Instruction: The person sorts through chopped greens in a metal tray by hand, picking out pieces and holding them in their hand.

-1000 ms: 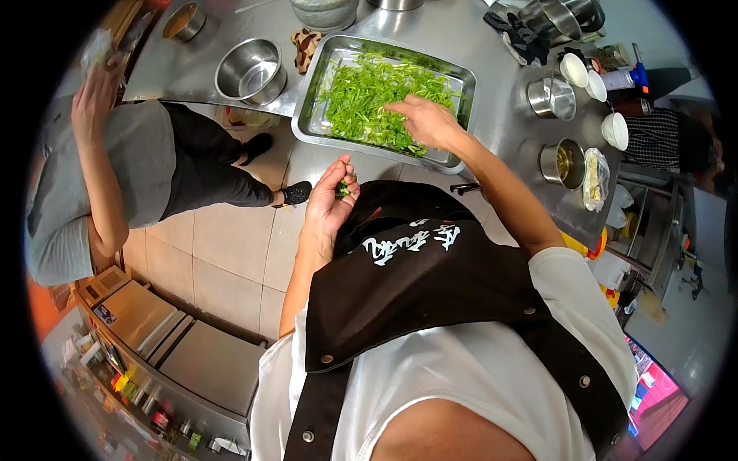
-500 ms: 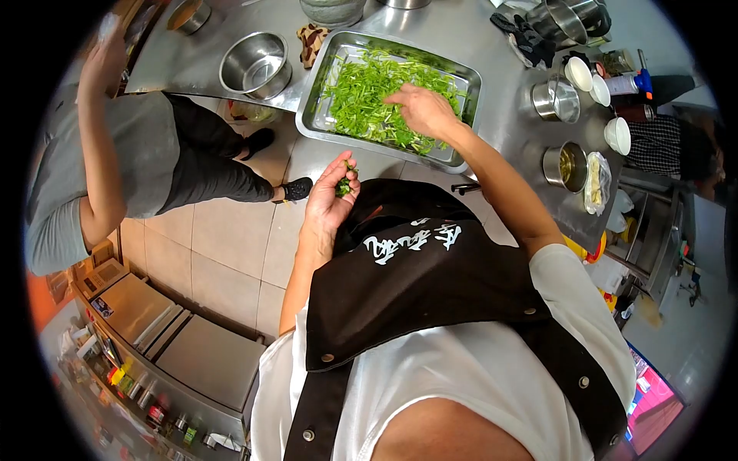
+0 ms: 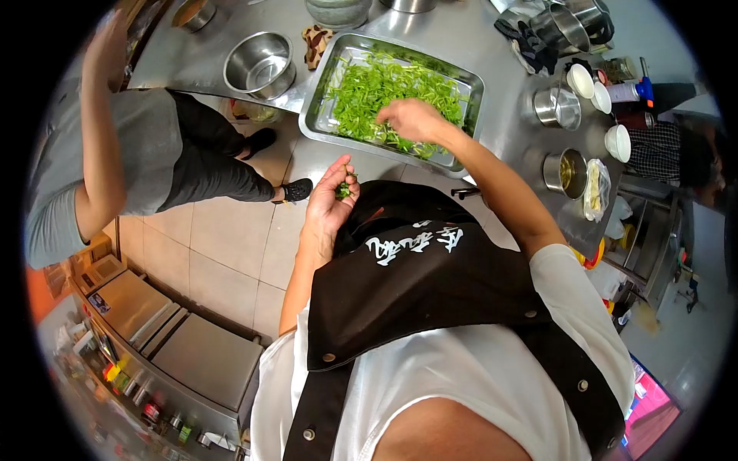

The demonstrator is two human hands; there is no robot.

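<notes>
A rectangular steel tray point(image 3: 314, 127) on the counter's near edge holds a loose heap of chopped leafy greens point(image 3: 369, 84). Over the near side of the heap is my right hand point(image 3: 419, 121), its fingers drawn together and pointing left, fingertips at the greens. Whatever they pinch is too small to make out. My left hand point(image 3: 332, 190) is in front of the tray, palm up, with fingers curled around a small bunch of dark green leaves point(image 3: 344, 189).
Left of the tray stands a steel bowl point(image 3: 260, 65), beside a patterned cloth point(image 3: 317, 46). Steel pots point(image 3: 556, 106), white bowls point(image 3: 617, 143) and a plastic bag point(image 3: 596, 188) line the right side. Another person point(image 3: 115, 154) stands at the left, one arm raised.
My right hand has shifted slightly left and toward me across the greens, its fingers closing up. My left hand stays nearly in place, fingers curled a little more.
</notes>
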